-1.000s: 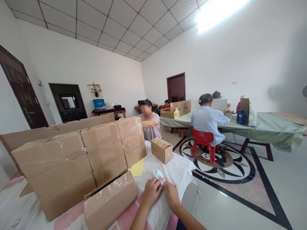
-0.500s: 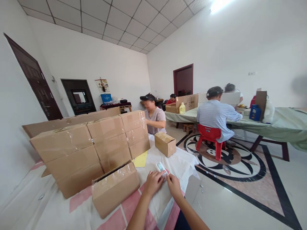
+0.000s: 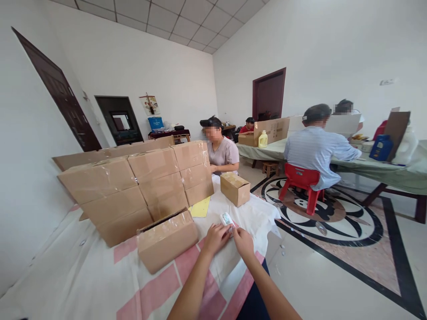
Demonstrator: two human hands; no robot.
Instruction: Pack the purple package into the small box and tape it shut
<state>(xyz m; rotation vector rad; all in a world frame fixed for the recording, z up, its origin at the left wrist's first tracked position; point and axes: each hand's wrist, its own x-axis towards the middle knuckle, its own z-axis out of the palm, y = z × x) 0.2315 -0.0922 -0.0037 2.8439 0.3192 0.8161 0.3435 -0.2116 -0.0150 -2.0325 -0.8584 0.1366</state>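
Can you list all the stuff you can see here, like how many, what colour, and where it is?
small packet: one, white and pale blue, held between both hands over the table
taped cartons: a stack, brown, left part of the table
single carton: one, brown, in front of the stack
small carton: one, brown, far end of the table
yellow sheet: one, beside the stack
table cover: white with pink stripes
long table: one, green cover, at right
red chair: one, at the long table
co-workers: four seated people, further back
yellow bottle: one, on the long table
left hand: one, on the packet
right hand: one, on the packet
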